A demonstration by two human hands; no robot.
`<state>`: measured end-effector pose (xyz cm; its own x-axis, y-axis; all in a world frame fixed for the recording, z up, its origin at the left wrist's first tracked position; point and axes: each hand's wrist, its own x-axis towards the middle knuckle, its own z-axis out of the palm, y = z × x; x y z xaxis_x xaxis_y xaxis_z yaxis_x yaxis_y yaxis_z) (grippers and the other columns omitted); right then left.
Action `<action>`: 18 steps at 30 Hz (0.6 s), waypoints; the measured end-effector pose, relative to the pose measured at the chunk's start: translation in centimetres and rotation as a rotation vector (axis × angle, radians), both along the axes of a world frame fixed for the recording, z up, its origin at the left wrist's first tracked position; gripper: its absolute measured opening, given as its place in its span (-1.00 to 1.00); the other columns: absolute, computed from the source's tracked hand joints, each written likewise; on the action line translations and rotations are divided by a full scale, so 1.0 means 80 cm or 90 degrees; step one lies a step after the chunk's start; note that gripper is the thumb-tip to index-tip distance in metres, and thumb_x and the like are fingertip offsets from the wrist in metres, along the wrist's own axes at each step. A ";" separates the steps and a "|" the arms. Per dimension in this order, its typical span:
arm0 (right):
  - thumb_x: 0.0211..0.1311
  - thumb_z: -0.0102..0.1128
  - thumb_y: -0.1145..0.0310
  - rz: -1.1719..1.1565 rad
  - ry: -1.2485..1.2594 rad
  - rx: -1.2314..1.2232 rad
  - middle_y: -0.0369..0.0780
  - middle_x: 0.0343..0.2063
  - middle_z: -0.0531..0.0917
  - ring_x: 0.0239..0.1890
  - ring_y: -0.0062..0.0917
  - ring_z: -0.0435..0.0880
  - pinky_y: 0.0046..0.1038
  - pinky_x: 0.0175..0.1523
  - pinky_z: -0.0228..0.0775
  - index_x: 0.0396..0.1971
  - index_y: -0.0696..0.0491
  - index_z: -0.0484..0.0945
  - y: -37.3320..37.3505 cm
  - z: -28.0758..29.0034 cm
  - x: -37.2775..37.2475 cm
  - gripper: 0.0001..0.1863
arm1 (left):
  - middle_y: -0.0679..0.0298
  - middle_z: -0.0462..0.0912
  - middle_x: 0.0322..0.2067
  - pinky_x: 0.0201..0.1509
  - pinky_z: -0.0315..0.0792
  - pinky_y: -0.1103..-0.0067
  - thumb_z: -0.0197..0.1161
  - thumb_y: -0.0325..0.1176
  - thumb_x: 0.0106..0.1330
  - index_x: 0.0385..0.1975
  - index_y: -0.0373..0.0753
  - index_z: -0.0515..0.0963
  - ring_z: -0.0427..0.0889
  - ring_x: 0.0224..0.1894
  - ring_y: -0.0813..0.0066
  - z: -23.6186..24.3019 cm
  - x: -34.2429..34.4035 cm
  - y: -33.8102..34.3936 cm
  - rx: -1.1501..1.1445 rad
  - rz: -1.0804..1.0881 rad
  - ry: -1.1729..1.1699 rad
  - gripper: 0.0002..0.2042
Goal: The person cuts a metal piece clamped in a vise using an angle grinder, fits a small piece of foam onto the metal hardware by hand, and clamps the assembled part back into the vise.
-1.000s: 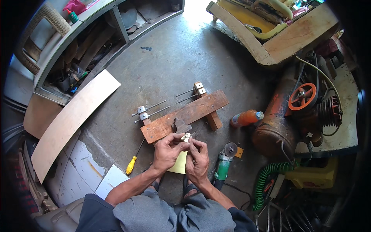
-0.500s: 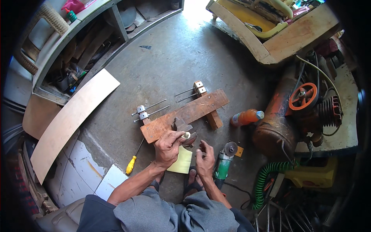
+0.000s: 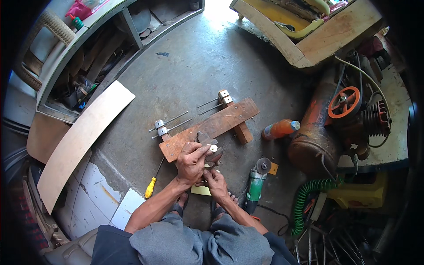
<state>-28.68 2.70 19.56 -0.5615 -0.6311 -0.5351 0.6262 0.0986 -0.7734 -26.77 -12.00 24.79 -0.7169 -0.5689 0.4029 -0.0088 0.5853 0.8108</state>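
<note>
I sit over a concrete floor with both hands close together in front of my knees. My left hand (image 3: 191, 161) is closed around a small dark metal part (image 3: 211, 150) with a pale tip, held just at the near edge of a reddish wooden plank (image 3: 221, 121). My right hand (image 3: 215, 180) is right below it, fingers curled up against the underside of the same part. A yellow paper pad (image 3: 201, 190) lies under my hands. The plank rests on a crosswise wooden block, with metal rods and small clamp blocks (image 3: 161, 128) sticking out behind it.
A yellow-handled screwdriver (image 3: 151, 186) lies left of my hands, a green angle grinder (image 3: 255, 182) right of them. An orange bottle (image 3: 280, 128) lies beside a rusty compressor (image 3: 327, 128). A long pale board (image 3: 79, 141) leans left; a coiled green hose (image 3: 304, 201) and shelves surround.
My right hand dropped away to the pad half a second ago and has come back up under the part. My left hand stayed at the plank's edge, shifting slightly.
</note>
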 end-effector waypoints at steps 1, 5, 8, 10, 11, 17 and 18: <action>0.50 0.13 0.28 0.008 0.007 0.001 -0.20 -0.31 0.68 -0.30 -0.54 0.70 -0.46 -0.17 0.63 -0.08 0.24 0.56 0.000 0.002 -0.001 -0.71 | 0.20 0.65 -0.38 -0.22 0.50 0.48 0.43 -0.60 0.10 -0.17 -0.28 0.75 0.63 -0.29 0.32 0.001 0.001 0.000 0.023 -0.002 -0.011 -0.74; 0.45 0.15 0.39 0.010 0.272 0.127 -0.19 -0.28 0.69 -0.31 -0.49 0.72 -0.42 -0.17 0.63 -0.09 0.18 0.60 0.012 -0.043 -0.015 -0.80 | 0.17 0.65 -0.37 -0.21 0.52 0.45 0.41 -0.59 0.12 -0.18 -0.28 0.75 0.64 -0.29 0.26 0.006 -0.003 0.004 0.014 -0.013 -0.013 -0.76; 0.42 0.13 0.46 -0.059 0.757 0.205 -0.24 -0.21 0.71 -0.17 -0.51 0.74 -0.40 -0.12 0.62 -0.09 0.09 0.67 0.018 -0.055 -0.055 -0.82 | 0.16 0.65 -0.36 -0.19 0.52 0.44 0.40 -0.59 0.14 -0.18 -0.28 0.75 0.65 -0.28 0.25 0.006 -0.005 0.004 -0.006 -0.017 -0.004 -0.76; 0.41 0.13 0.46 0.033 0.363 0.207 -0.20 -0.12 0.70 -0.06 -0.42 0.72 -0.35 0.03 0.62 -0.02 0.13 0.62 0.021 -0.039 -0.058 -0.78 | 0.16 0.66 -0.36 -0.19 0.52 0.44 0.40 -0.58 0.14 -0.18 -0.28 0.75 0.65 -0.29 0.24 0.006 -0.002 0.000 -0.010 -0.011 -0.001 -0.77; 0.41 0.13 0.46 0.035 0.361 0.204 -0.20 -0.12 0.70 -0.06 -0.42 0.72 -0.35 0.03 0.62 -0.02 0.13 0.62 0.016 -0.034 -0.056 -0.78 | 0.16 0.66 -0.36 -0.20 0.52 0.44 0.40 -0.58 0.14 -0.18 -0.28 0.75 0.65 -0.29 0.24 0.005 0.003 -0.002 -0.004 -0.009 -0.006 -0.77; 0.38 0.10 0.57 -0.279 -0.459 -0.134 -0.11 -0.17 0.66 -0.26 -0.33 0.71 -0.30 0.02 0.66 0.11 0.15 0.44 0.015 -0.024 -0.074 -0.68 | 0.17 0.66 -0.37 -0.20 0.52 0.43 0.41 -0.58 0.14 -0.19 -0.29 0.74 0.65 -0.29 0.25 0.007 -0.005 0.000 0.027 -0.015 -0.003 -0.78; 0.38 0.10 0.57 -0.282 -0.460 -0.132 -0.11 -0.17 0.66 -0.26 -0.33 0.71 -0.30 0.02 0.66 0.11 0.15 0.44 0.018 -0.028 -0.077 -0.68 | 0.17 0.66 -0.37 -0.20 0.52 0.43 0.41 -0.58 0.14 -0.19 -0.30 0.74 0.65 -0.29 0.25 0.010 -0.003 0.004 0.037 -0.021 -0.006 -0.78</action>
<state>-34.82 4.16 17.35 -0.3452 -0.5601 -0.7531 0.9180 -0.3685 -0.1467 -27.01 -11.67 25.60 -0.7395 -0.5665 0.3637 0.0027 0.5377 0.8431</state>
